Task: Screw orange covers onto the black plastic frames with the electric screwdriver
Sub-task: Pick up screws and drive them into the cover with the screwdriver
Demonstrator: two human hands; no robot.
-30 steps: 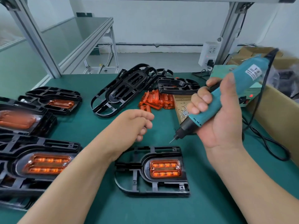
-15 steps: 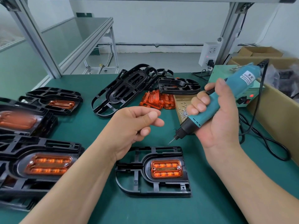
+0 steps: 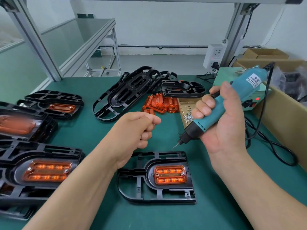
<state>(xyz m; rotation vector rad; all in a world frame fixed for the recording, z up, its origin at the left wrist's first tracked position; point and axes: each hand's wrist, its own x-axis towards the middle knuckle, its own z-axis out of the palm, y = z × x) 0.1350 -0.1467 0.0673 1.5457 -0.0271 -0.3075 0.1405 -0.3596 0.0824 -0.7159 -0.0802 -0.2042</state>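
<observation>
1. Nearest me, flat on the green bench (image 3: 79,130), lies a black frame (image 3: 146,191). An orange cover (image 3: 169,174) sits in its recess, with a screw head at each end.
2. My left hand (image 3: 136,130) hovers over the frame's far left corner. Its fingers (image 3: 146,136) are curled in and the thumb is pressed on the forefinger; I cannot tell whether they pinch anything.
3. My right hand (image 3: 221,123) has its fingers (image 3: 206,103) wrapped round the teal screwdriver (image 3: 214,113). It is tilted, and its bit (image 3: 174,146) points down-left just above the frame's far edge, not touching.
4. At my left are stacks (image 3: 49,151) of frames with covers fitted.
5. Farther off, a heap of loose covers (image 3: 159,105) lies beside a box of screws (image 3: 186,110).
6. Bare frames (image 3: 129,90) lie beyond them.
</observation>
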